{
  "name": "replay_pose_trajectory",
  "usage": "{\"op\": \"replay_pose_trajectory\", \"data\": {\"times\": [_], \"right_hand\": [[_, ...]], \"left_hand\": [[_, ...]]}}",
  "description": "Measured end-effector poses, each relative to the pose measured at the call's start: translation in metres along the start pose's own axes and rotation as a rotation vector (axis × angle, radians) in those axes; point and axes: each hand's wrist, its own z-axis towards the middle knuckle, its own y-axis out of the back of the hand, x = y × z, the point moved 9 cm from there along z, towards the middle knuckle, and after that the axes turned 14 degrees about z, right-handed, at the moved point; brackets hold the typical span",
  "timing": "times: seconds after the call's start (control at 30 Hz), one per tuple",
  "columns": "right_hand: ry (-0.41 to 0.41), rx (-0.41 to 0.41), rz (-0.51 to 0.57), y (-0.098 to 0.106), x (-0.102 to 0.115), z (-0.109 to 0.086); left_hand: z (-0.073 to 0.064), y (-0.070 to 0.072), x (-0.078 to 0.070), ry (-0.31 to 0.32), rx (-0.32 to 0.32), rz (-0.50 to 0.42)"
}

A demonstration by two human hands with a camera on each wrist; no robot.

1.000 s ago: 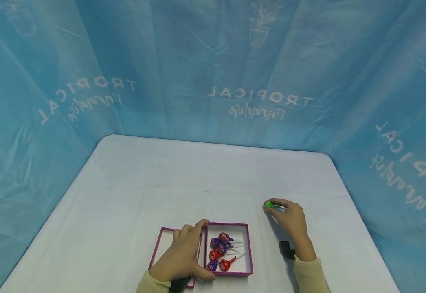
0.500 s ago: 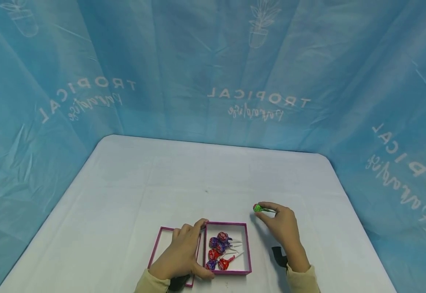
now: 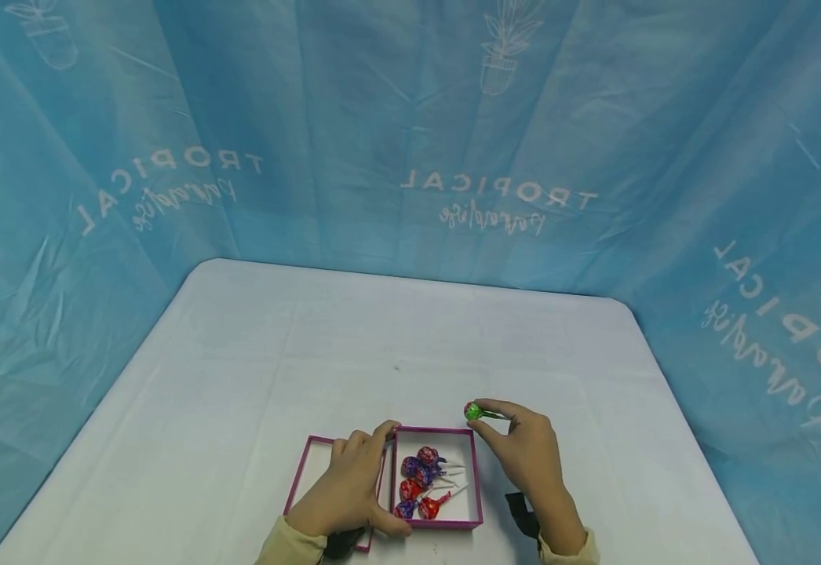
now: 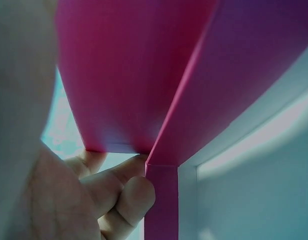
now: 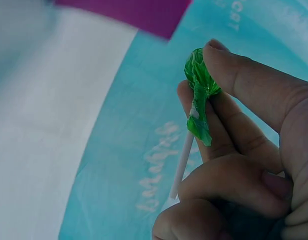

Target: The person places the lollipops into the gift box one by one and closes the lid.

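Between thumb and fingers my right hand (image 3: 529, 449) pinches a green-wrapped lollipop (image 3: 473, 411) close to the far right corner of a magenta-edged box (image 3: 479, 486). Its white stick (image 5: 182, 167) shows below the wrapper in the right wrist view. Several red and purple lollipops (image 3: 425, 476) lie inside the box, most sticks pointing right. My left hand (image 3: 348, 488) grips the box along its left side, thumb at the near edge and a finger at the far left corner. The left wrist view shows fingertips (image 4: 136, 197) against the magenta wall (image 4: 161, 200).
Left of the box lies a second magenta-edged tray or lid (image 3: 301, 473), partly covered by my left hand and forearm. Everything rests on a white-covered table (image 3: 276, 329). Blue printed curtains (image 3: 354, 118) hang along its back and sides.
My right hand has carried the green lollipop leftward and slightly nearer, from right of the box to its far right corner. The left hand has kept its grip on the box.
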Motion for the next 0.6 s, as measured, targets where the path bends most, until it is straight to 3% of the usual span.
{"op": "replay_pose_trajectory", "data": {"times": [0.33, 0.6], "right_hand": [[0.097, 0.076, 0.028, -0.022, 0.037, -0.025], [0.131, 0.132, 0.028, -0.031, 0.045, -0.034]], "left_hand": [[0.001, 0.000, 0.001, -0.005, 0.009, 0.004], [0.002, -0.001, -0.001, -0.010, 0.005, -0.014]]}}
